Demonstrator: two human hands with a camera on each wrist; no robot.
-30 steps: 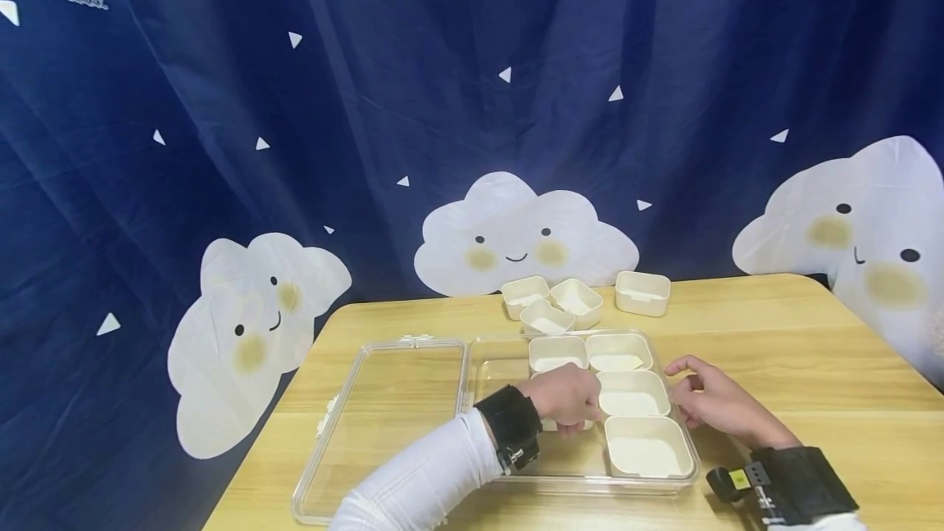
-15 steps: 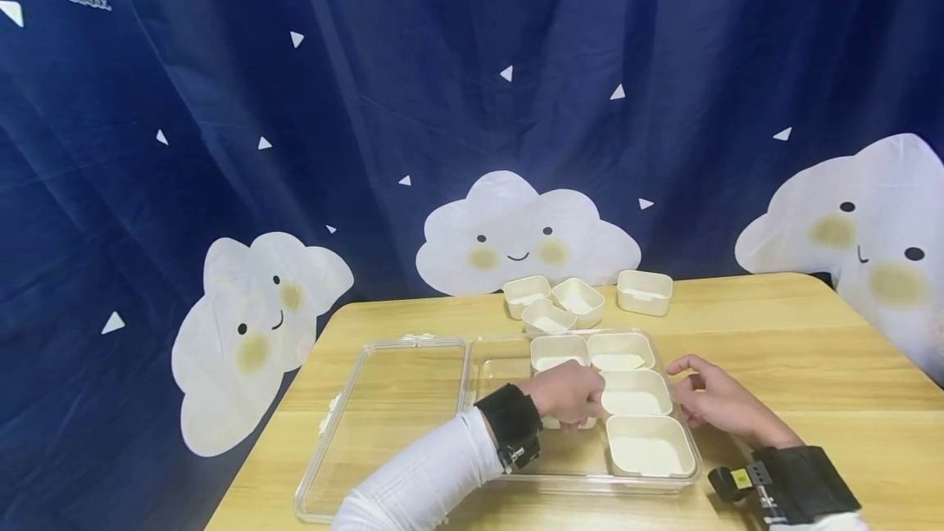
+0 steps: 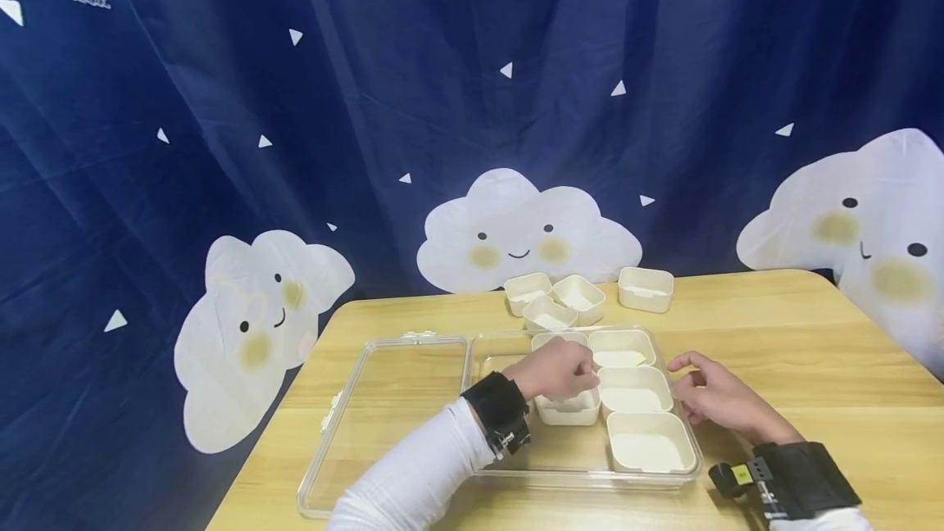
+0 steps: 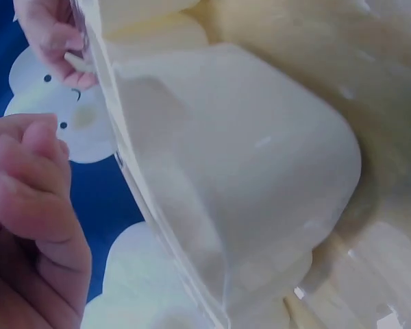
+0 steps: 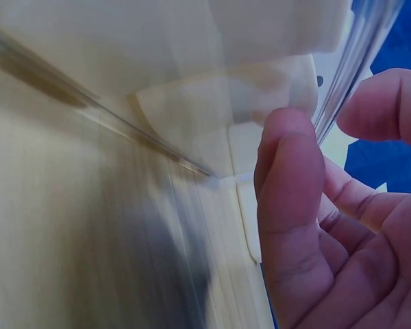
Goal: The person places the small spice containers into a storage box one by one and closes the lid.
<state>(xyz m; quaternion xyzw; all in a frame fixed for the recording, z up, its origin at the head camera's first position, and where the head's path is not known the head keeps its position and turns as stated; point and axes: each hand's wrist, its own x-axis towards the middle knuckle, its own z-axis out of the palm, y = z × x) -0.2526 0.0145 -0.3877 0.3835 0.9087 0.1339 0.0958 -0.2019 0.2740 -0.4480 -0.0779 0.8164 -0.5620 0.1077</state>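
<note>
My left hand (image 3: 556, 369) is over the clear plastic case (image 3: 568, 480), its fingers loosely curled and holding nothing. Below it sits a cream plastic bin (image 3: 571, 411), partly hidden by the hand; in the left wrist view the hand (image 4: 34, 205) is beside the rim of a cream bin (image 4: 260, 157). My right hand (image 3: 726, 404) is at the right wall of the case, fingers bent and spread. In the right wrist view its thumb (image 5: 288, 199) lies close against the clear wall. More cream bins stand in the case, including a front-right one (image 3: 652, 445).
The clear lid (image 3: 398, 416) lies folded open at the left, its latches on the far and left edges. Several loose cream bins (image 3: 549, 314) stand behind the case, one bin (image 3: 646, 292) apart at the right. A dark blue curtain (image 3: 472, 88) hangs behind the wooden table (image 3: 811, 334).
My left hand has lifted off the middle-left bin and shifted slightly back, showing more of that bin. My right hand stays at the case's right wall.
</note>
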